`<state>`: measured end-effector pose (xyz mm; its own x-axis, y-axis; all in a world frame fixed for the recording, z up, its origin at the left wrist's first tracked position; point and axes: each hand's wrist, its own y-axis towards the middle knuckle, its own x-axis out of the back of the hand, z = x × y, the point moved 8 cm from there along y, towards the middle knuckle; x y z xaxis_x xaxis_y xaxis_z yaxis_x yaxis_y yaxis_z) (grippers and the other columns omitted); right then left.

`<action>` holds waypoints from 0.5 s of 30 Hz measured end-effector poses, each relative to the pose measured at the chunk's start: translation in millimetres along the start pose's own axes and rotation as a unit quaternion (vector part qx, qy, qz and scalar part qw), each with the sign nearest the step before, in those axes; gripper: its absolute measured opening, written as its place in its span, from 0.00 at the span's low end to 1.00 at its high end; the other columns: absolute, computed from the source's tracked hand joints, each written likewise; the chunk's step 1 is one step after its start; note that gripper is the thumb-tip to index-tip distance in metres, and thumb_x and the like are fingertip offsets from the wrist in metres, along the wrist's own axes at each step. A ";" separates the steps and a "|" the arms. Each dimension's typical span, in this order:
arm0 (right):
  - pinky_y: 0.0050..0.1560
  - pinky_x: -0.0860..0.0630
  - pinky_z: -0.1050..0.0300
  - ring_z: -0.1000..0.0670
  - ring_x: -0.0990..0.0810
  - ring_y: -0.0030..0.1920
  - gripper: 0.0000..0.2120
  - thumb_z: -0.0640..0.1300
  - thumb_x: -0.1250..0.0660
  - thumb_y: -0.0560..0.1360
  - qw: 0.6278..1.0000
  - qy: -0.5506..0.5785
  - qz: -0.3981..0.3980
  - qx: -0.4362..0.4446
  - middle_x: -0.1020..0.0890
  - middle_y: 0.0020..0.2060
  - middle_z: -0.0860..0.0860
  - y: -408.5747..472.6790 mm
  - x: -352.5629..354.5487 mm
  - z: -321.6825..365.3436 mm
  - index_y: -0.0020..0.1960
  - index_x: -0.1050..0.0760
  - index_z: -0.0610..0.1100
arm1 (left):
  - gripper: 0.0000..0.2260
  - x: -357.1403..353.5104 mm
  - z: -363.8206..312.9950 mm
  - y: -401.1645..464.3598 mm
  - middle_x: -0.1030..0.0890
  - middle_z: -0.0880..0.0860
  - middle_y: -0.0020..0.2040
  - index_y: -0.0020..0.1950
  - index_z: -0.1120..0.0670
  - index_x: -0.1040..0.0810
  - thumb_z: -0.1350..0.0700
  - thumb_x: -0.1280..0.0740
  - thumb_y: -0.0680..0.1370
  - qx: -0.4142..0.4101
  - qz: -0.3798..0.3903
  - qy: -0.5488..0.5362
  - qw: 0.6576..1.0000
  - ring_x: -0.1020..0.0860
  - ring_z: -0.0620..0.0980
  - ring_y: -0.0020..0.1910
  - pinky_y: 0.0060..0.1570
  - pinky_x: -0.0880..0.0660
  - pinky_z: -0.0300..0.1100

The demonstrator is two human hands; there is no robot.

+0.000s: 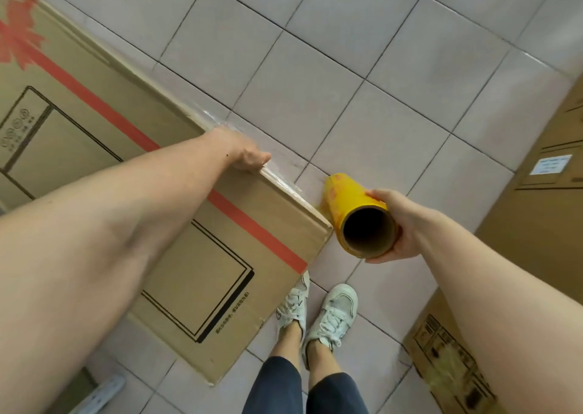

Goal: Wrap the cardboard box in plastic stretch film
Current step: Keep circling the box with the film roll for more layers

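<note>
A: While the left hand [249, 156] presses clear film onto the tall brown cardboard box [176, 189] edge, where's the roll?

B: Right hand [399, 224] grips the yellow stretch-film roll [356, 211], axis upright, just right of the box corner.

Head camera, steep downward view, near hands [249, 156], floor [347, 66].

A floor of pale square tiles [362, 66] is seen under two white shoes [318, 312], dark trouser legs [303, 388] are seen above them, and other brown boxes [542, 167] are stood at the right.
</note>
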<state>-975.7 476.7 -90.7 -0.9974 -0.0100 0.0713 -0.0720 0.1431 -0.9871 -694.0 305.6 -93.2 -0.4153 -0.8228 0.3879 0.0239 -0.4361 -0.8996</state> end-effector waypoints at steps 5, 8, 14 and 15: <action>0.49 0.20 0.33 0.34 0.19 0.52 0.26 0.60 0.32 0.73 1.000 -0.009 0.015 0.004 0.19 0.52 0.37 -5.0 -1.9 -1.1 0.59 0.28 0.42 | 0.29 9.6 -43.6 -19.0 0.25 0.59 0.70 0.70 0.50 0.26 0.36 0.55 0.83 -0.089 -0.067 -0.017 0.994 0.28 0.60 0.68 0.68 0.33 0.53; 0.62 0.25 0.35 0.32 0.22 0.60 0.20 0.47 0.39 0.80 0.980 -0.154 -0.086 0.094 0.22 0.60 0.35 -25.1 3.3 36.5 0.67 0.30 0.37 | 0.32 -8.7 -76.5 -25.6 0.27 0.56 0.73 0.74 0.47 0.28 0.33 0.57 0.81 -0.142 -0.026 -0.021 0.989 0.30 0.58 0.71 0.68 0.33 0.53; 0.71 0.37 0.46 0.39 0.34 0.73 0.28 0.55 0.46 0.84 0.920 -0.340 -0.087 0.172 0.33 0.73 0.39 -54.3 -35.7 54.1 0.77 0.40 0.39 | 0.31 -18.5 -81.3 -26.2 0.28 0.55 0.73 0.73 0.49 0.27 0.35 0.57 0.82 -0.118 -0.024 0.025 0.992 0.30 0.57 0.71 0.66 0.33 0.52; 0.65 0.33 0.45 0.37 0.29 0.68 0.31 0.59 0.42 0.82 0.923 -0.349 -0.063 0.149 0.28 0.66 0.38 -55.3 -39.1 42.8 0.76 0.39 0.39 | 0.31 -18.8 -81.3 -25.7 0.28 0.56 0.74 0.73 0.50 0.27 0.36 0.57 0.83 -0.116 -0.021 0.025 0.993 0.30 0.57 0.72 0.66 0.33 0.51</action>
<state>-932.8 426.8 -45.1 -0.7312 -0.6577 0.1811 -0.0812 -0.1797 -0.9804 -760.7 361.9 -93.7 -0.4562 -0.7837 0.4215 -0.2031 -0.3695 -0.9068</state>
